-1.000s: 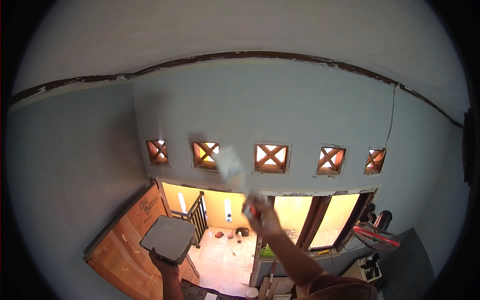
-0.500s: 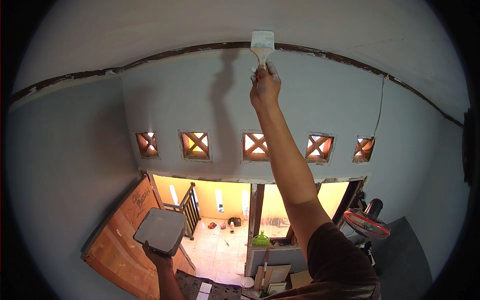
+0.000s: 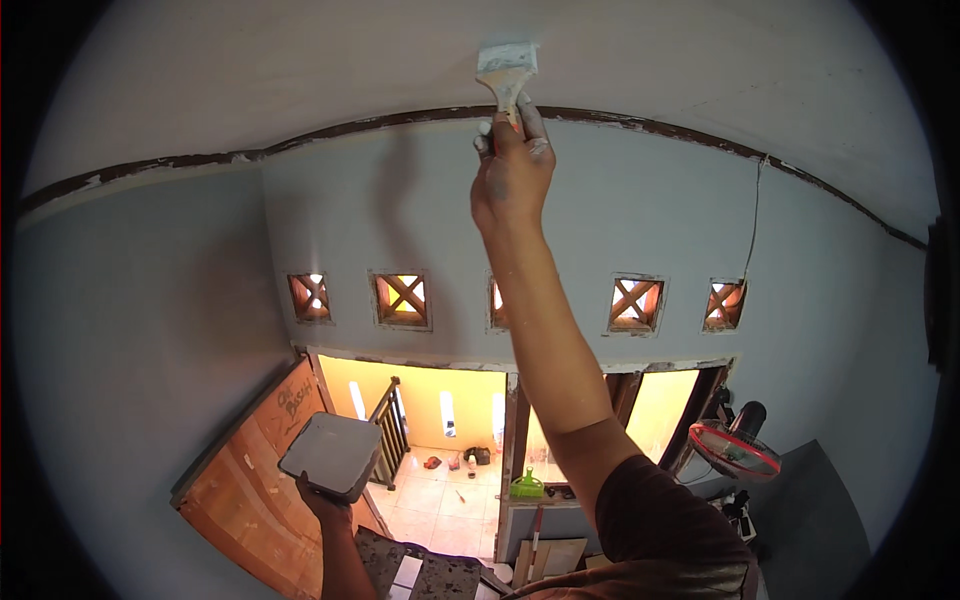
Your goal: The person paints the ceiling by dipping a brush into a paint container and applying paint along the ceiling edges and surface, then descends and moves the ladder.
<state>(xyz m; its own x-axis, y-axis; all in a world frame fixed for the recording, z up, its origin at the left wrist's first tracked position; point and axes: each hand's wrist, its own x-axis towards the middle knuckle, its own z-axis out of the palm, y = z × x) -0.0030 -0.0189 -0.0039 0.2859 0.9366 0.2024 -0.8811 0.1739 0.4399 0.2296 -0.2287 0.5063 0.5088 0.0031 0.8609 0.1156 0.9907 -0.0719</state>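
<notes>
High overhead, my right hand [image 3: 514,165] is closed round the handle of a wide flat paintbrush [image 3: 507,62]. Its bristles are coated in pale paint and point up against the ceiling [image 3: 300,70], a little beyond the dark trim strip [image 3: 400,118] that tops the grey wall. Whether the bristle tips touch is hard to tell. Pale smears mark my fingers. Lower left, my left hand [image 3: 326,500] grips a square dark tub [image 3: 332,452] from underneath and its near side. Light grey paint fills it, the surface facing up.
Several small cross-barred vents [image 3: 401,299] run along the wall above a doorway. An orange-brown wooden door [image 3: 240,490] stands open at left, with a dark railing [image 3: 392,430] beyond. A red-rimmed fan [image 3: 735,448] is on the right. Below lies a paint-spotted dark surface [image 3: 440,575].
The paintbrush in my right hand has gone from the trim strip onto the ceiling area, slightly left. My view has shifted a little; the tub stays in my left hand.
</notes>
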